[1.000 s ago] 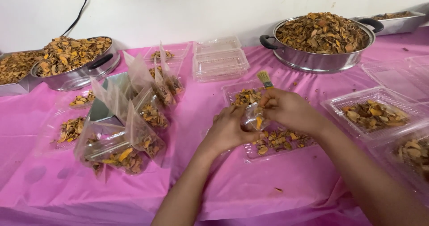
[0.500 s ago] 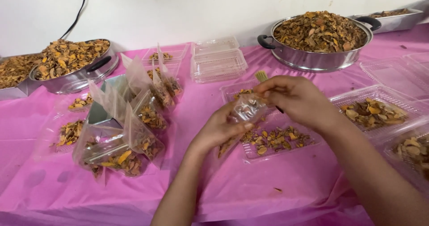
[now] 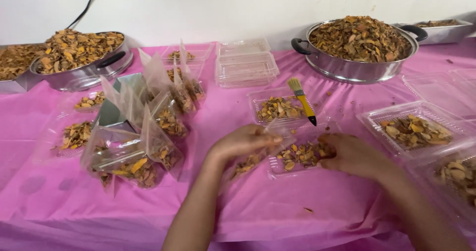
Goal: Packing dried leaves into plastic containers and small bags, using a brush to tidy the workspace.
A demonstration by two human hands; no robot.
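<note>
My left hand (image 3: 242,143) pinches the open top of a clear plastic pouch (image 3: 250,162) that holds some dried orange-brown slices and lies on the pink tablecloth. Just to its right, my right hand (image 3: 354,156) rests at the edge of a shallow clear tray (image 3: 296,157) of the same slices, with its fingertips bunched among them. Behind this tray is a second clear tray (image 3: 276,108) of slices. A small paintbrush (image 3: 303,100) with a yellow and black handle lies across its right side.
Several filled clear pouches (image 3: 144,124) stand at left around a metal box. Large metal pans of dried slices sit at back left (image 3: 82,57) and back right (image 3: 358,45). Empty stacked clear boxes (image 3: 245,67) are at the back centre, and more filled trays (image 3: 415,129) lie to the right.
Both hands have come down from mid-air to the table. The right hand has left the pouch and gone into the near tray. The brush now lies in plain view on the far tray.
</note>
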